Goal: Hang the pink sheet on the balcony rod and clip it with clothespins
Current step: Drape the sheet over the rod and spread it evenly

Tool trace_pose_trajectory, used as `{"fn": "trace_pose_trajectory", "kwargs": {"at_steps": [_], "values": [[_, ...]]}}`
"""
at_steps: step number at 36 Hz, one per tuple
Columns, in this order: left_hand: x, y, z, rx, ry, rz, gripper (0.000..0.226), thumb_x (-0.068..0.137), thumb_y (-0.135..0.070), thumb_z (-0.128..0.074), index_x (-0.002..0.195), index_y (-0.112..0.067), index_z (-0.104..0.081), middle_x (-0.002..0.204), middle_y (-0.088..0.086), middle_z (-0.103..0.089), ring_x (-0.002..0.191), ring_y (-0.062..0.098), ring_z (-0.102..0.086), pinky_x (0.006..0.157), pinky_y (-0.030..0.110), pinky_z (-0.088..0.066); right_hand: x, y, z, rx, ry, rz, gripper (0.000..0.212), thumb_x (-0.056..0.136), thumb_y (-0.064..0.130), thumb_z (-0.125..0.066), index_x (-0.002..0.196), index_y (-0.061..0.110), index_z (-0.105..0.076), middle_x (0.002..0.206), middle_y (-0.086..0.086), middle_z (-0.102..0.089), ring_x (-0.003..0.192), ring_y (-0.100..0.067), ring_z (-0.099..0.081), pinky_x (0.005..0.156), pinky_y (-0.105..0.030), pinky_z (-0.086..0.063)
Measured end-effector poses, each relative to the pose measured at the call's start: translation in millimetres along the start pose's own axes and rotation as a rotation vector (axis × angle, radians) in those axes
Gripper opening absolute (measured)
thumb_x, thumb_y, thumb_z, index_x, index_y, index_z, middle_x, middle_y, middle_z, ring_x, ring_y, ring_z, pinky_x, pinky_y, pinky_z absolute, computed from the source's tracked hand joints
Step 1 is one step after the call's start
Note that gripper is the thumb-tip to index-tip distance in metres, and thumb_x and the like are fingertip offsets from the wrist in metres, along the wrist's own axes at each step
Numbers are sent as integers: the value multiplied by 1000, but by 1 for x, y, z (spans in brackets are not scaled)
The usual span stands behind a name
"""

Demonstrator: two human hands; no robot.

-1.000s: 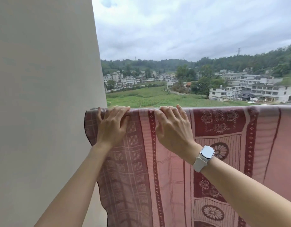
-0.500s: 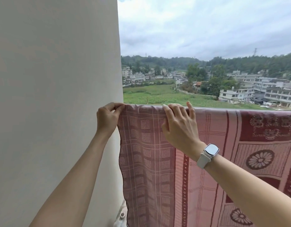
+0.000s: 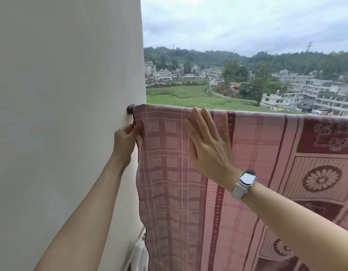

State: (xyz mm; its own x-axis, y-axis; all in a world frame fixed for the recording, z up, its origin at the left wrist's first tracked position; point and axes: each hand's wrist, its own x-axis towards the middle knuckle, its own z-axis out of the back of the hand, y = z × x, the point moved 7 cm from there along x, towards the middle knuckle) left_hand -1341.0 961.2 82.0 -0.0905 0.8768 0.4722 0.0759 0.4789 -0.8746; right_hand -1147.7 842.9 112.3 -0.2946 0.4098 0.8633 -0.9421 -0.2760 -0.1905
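Already draped over the balcony rod, the pink patterned cotton sheet [image 3: 237, 173] hangs down in front of the person, its top fold running from the white wall [image 3: 61, 114] rightward out of view. Only the rod's dark round end fitting [image 3: 131, 109] shows, touching the wall just beside the sheet's left corner. The left hand [image 3: 124, 140] pinches the sheet's dark-hemmed left edge between thumb and fingertips, a little below the rod. The right hand [image 3: 209, 142], with a white smartwatch [image 3: 244, 182] on its wrist, lies flat against the cloth, fingers straight and pointing up toward the fold.
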Motion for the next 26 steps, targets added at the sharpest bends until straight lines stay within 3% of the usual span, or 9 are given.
{"fn": "trace_pose_trajectory", "kwargs": {"at_steps": [5,7,11,13,16,18,21,24,26], "values": [[-3,-11,1,13,-118,-46,21,93,-22,-51,76,-13,-61,54,-20,-62,52,-7,-52,51,9,-40,-16,9,-16,-96,111,53,47,89,22,-43,136,15,-41,150,-13,-27,140,-29,-18,110,-63,-9],[-14,1,-4,-27,-22,23,28,93,-35,-48,77,-15,-61,66,-14,-64,61,-1,-57,55,11,-44,-33,12,-31,-129,244,65,49,87,26,-43,135,16,-41,150,-12,-27,140,-29,-18,110,-62,-9],[-51,47,-14,-26,250,216,36,88,-36,-58,113,-10,-59,108,7,-68,96,21,-66,79,32,-54,-84,21,-66,-74,496,112,51,86,30,-36,135,17,-39,150,-13,-26,140,-30,-18,110,-61,-16],[-66,65,-13,38,231,260,31,83,-25,-67,111,-11,-62,104,6,-70,94,21,-67,83,37,-54,-110,30,-82,34,607,149,49,85,27,-42,133,17,-42,147,-14,-32,138,-31,-25,106,-61,-26],[-77,79,-3,62,76,260,19,81,-12,-67,100,-10,-67,83,-11,-72,80,10,-68,77,30,-55,-141,45,-98,159,735,214,51,83,19,-54,133,18,-43,145,-14,-35,134,-33,-32,102,-57,-35],[-76,82,8,104,-9,228,10,84,-13,-65,93,-13,-69,71,-17,-70,71,6,-66,76,31,-55,-150,50,-100,168,757,233,54,84,19,-55,135,18,-40,148,-13,-31,136,-31,-28,105,-55,-33],[-70,80,21,172,-43,182,12,85,-15,-64,95,-10,-69,64,-19,-68,66,4,-63,74,30,-53,-146,52,-92,128,655,248,54,81,20,-54,134,18,-43,147,-13,-33,137,-30,-27,107,-57,-27],[-64,82,27,154,-102,166,8,86,-14,-62,86,-12,-70,72,-9,-67,71,13,-60,73,32,-50,-140,49,-81,-1,558,238,52,82,29,-44,132,17,-43,148,-12,-32,139,-29,-21,110,-61,-15],[-62,83,27,168,-151,146,15,86,-15,-61,74,-22,-66,75,-1,-63,73,17,-55,71,35,-47,-148,44,-84,-70,598,221,55,82,33,-41,134,17,-40,149,-12,-30,140,-29,-20,111,-61,-10]]}}
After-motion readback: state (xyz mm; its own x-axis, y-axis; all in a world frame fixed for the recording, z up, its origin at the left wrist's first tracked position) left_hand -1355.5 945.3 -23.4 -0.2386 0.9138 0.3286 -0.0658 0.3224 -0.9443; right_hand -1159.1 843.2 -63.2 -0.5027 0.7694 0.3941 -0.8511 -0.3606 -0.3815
